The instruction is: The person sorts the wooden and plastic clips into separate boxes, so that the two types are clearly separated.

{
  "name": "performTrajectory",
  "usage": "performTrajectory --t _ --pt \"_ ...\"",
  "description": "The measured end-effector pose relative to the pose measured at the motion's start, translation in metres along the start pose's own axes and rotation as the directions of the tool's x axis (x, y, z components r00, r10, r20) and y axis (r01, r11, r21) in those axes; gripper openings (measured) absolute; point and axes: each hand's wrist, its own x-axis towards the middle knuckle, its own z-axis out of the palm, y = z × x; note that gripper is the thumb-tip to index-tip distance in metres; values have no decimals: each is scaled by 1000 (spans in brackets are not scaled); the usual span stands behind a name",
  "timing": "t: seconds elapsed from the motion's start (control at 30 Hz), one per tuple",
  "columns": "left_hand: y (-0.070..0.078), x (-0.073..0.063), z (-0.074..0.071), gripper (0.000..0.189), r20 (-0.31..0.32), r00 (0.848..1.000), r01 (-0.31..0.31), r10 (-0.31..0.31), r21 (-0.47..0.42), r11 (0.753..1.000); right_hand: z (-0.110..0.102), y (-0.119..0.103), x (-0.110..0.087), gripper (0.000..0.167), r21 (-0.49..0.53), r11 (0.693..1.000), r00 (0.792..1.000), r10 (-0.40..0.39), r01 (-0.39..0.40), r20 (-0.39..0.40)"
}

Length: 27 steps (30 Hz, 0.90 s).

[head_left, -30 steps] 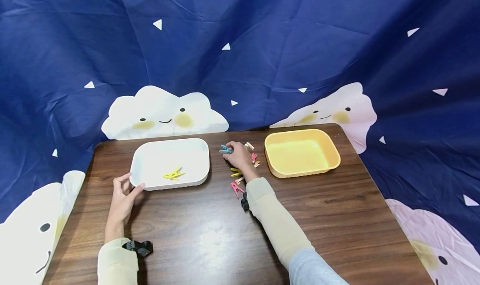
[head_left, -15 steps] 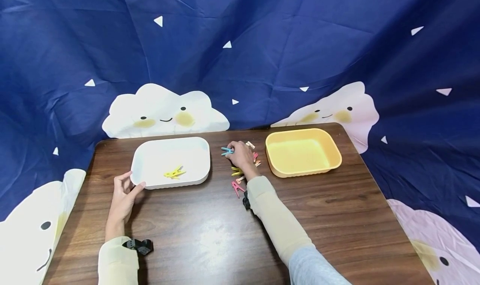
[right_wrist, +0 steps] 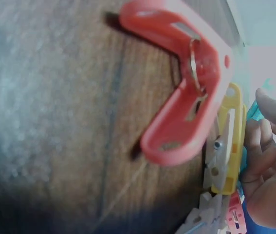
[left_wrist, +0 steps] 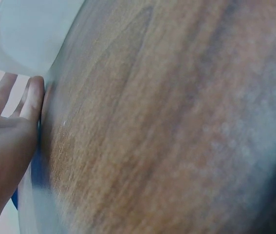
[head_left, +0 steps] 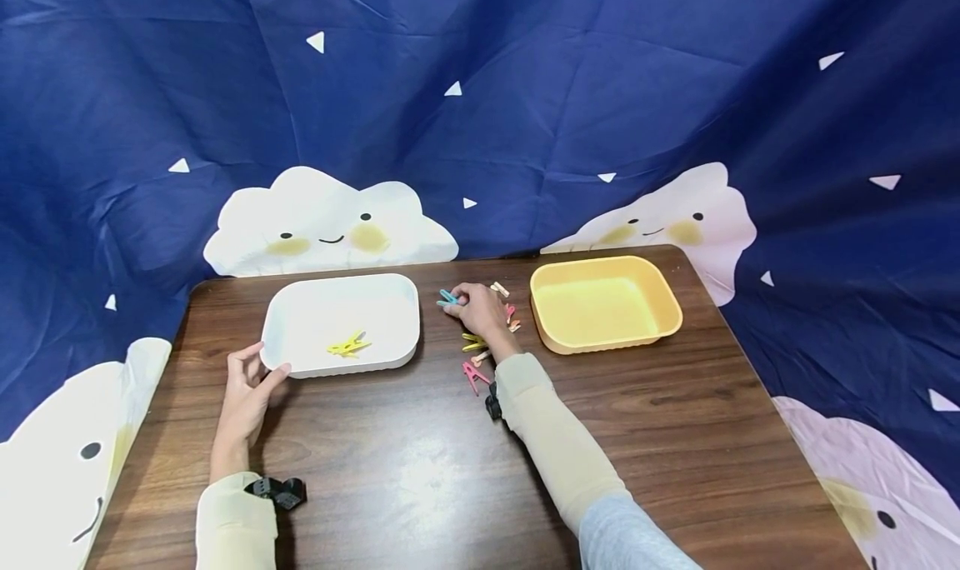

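At the far middle of the table, my right hand pinches a blue clothespin between thumb and fingers. In the right wrist view that clothespin shows only partly, behind the fingers. My left hand holds the near left corner of a white tray, thumb on its front edge and fingers on its left side. Yellow clothespins lie inside the tray. Below my right hand are a pink clothespin, a yellow one and pale wooden ones.
A yellow bin stands right of the clothespins. Beyond my right hand lies another pale clothespin, and a second pink one sits beside the hand. A blue cloth hangs behind the brown wooden table.
The blue clothespin has turned slightly and shifted a little left in my right fingers. My left hand stays at the tray corner.
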Motion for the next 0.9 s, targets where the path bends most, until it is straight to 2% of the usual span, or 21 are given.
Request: performTrajectory --t 0.5,0.9 --pt "1 0 -1 56 14 1000 9 -9 16 1000 -2 -4 -7 25 28 1000 1000 0 1 -14" --pt "3 0 -1 56 20 1000 16 -17 27 1000 -6 -14 -12 24 58 998 1000 -20 19 19"
